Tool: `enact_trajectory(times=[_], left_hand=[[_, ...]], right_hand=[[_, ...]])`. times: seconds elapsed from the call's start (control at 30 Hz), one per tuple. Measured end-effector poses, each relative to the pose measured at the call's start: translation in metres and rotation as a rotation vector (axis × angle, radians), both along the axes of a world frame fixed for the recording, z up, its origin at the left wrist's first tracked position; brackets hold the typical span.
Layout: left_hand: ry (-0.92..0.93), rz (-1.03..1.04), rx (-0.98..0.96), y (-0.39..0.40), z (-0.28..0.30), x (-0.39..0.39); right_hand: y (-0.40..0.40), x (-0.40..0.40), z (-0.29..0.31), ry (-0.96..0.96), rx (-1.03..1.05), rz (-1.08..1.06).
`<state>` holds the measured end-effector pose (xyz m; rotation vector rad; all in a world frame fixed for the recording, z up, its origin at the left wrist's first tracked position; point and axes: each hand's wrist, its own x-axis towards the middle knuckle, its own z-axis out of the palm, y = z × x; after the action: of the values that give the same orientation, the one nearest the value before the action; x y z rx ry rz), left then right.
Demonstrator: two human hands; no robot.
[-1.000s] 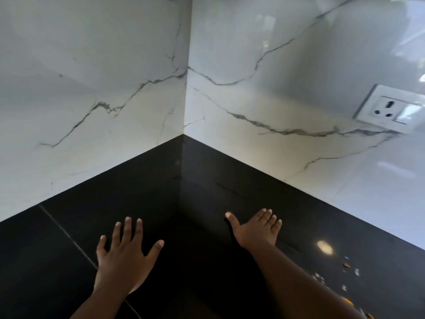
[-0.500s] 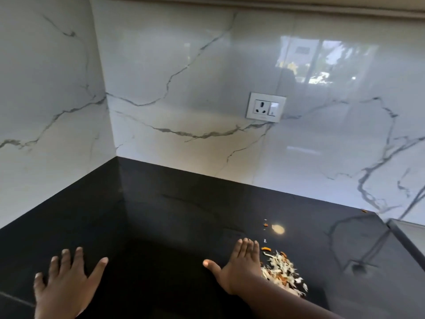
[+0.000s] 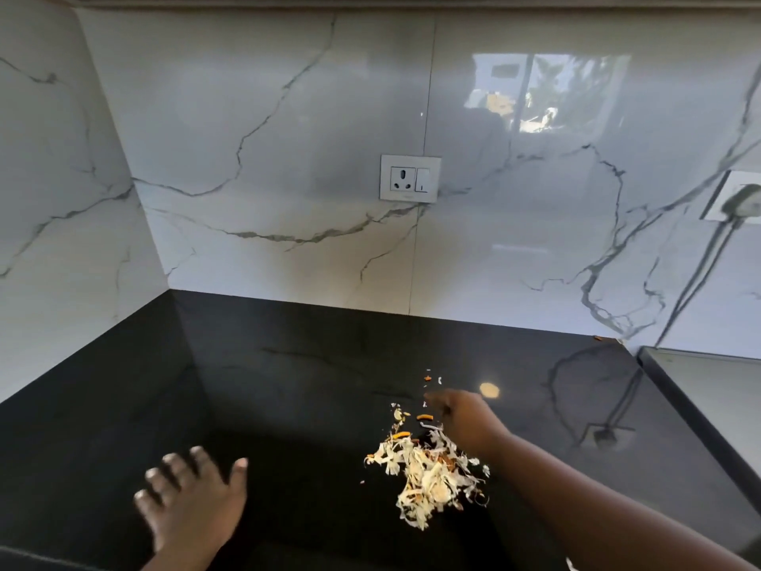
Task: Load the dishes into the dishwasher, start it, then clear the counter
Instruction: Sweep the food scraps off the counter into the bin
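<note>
Right hand [image 3: 461, 418] blurred beside vegetable scraps [image 3: 428, 476] on table [image 3: 267, 385], grasp indeterminate. Left hand [image 3: 193, 500] spread, empty. Cup palm, rake strays [image 3: 428, 379] into pile.

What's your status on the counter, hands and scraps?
Both hands open: left hand hovering, right hand beside scraps. Scraps piled on black counter. Nothing blocking.

Both my forearms are bare: no sleeve reaches into view. My left hand [image 3: 193, 504] wears no ring, watch or glove, and its fingers [image 3: 173, 471] have short, pale nails. My right hand [image 3: 465, 418] is blurred, also ungloved, its wrist bare.
</note>
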<state>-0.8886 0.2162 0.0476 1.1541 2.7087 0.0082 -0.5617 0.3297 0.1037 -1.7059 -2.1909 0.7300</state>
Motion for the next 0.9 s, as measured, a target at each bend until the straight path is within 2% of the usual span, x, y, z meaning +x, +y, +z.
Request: enact_trajectory(times=[0.17,0.27,0.37,0.43,0.5,0.57,0.63,0.77,0.9], left_hand=[[0.044,-0.184,0.001,0.016,-0.008,0.071],[0.013,-0.255,0.01,0.023,-0.008,0.118],[-0.028,-0.216,0.012,0.031,-0.009,0.159],[0.037,-0.207,0.016,0.037,-0.015,0.177],[0.108,-0.229,0.004,0.04,-0.022,0.187],[0.073,-0.214,0.037,0.043,-0.031,0.196],[0.084,-0.206,0.05,0.044,-0.036,0.197],[0.112,-0.203,0.031,0.043,-0.038,0.189],[0.11,-0.206,-0.014,0.042,-0.032,0.19]], right_hand=[[0.008,0.027,-0.005,0.189,0.06,-0.084],[0.009,0.044,-0.001,0.148,0.097,0.043],[0.012,0.071,-0.002,0.035,0.096,0.256],[0.015,0.102,-0.002,0.049,0.084,0.277],[0.023,0.136,0.001,0.095,0.106,0.219],[0.039,0.181,-0.002,0.09,0.157,0.132],[0.063,0.228,-0.008,0.017,0.186,0.044],[0.11,0.303,-0.02,-0.186,0.109,-0.109],[0.143,0.337,-0.026,-0.214,0.059,-0.211]])
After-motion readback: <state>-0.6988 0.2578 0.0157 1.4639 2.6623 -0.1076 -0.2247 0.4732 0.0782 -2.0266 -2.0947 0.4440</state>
